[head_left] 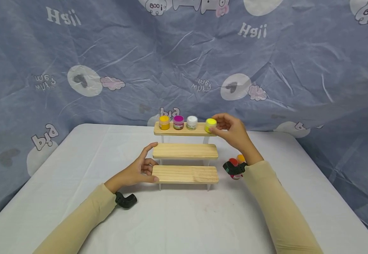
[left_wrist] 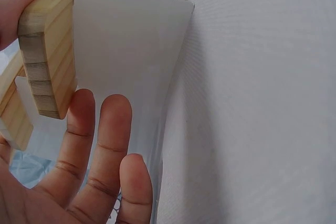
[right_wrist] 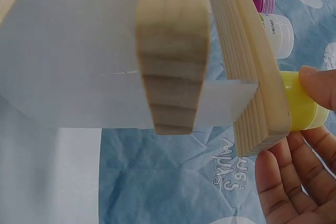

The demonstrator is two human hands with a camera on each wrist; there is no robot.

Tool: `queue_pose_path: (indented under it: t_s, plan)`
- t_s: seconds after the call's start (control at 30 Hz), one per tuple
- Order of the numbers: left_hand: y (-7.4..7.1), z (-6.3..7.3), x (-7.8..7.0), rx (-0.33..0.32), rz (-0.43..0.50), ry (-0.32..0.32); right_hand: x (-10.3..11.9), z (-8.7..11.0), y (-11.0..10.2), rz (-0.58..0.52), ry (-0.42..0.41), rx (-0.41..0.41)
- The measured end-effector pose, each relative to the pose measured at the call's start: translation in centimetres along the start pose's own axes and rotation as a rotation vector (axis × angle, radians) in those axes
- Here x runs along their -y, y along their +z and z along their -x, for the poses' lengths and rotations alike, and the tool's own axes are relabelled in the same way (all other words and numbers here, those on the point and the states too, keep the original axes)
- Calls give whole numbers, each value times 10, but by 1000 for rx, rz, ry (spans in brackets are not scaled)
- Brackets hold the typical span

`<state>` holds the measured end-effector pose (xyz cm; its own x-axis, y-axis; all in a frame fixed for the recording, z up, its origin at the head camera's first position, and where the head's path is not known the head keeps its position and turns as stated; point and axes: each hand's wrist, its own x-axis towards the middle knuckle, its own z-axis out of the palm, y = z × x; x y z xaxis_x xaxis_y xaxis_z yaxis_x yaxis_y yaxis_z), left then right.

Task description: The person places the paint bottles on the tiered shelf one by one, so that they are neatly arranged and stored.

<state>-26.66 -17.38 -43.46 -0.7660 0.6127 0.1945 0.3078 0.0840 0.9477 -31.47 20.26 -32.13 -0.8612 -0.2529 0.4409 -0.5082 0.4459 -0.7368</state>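
Right grip [head_left: 232, 131] is pinching a lidded yellow jar [head_left: 210, 123]; left grip [head_left: 138, 170] is loosely clasping the stand [head_left: 185, 174]. Only the head view is showing a red jar [head_left: 233, 161].

Reaching forward with both arms [head_left: 279, 211], in long, plain tan cloth sleeves [head_left: 80, 217] ending at the wrists [head_left: 112, 185]. Holding the bare left hand [head_left: 138, 170] lower and nearer, with thumb [head_left: 150, 179] pointing inward, index finger [head_left: 146, 151] stretched forward and remaining fingers [left_wrist: 113, 145] loosely bent between. Raising the bare right hand [head_left: 233, 132] higher and farther out, turned inward, with thumb and fingertips [right_wrist: 310, 85] set in a pinch and lower fingers slightly bent beneath.
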Motion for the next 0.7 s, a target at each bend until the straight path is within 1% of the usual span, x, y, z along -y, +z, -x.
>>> queue_pose_path:
  t_s: [0.13,0.27,0.57,0.7]
  plan:
    - [1,0,0,-3,8,-2,2,-6,0,23,25,18]
    - [1,-1,-1,-5,11,-5,4,-11,1,49,24,39]
    - [1,-1,-1,-5,20,-6,3,-16,2,60,25,60]
    - [1,-1,0,-10,15,-11,3,-17,3,45,20,59]
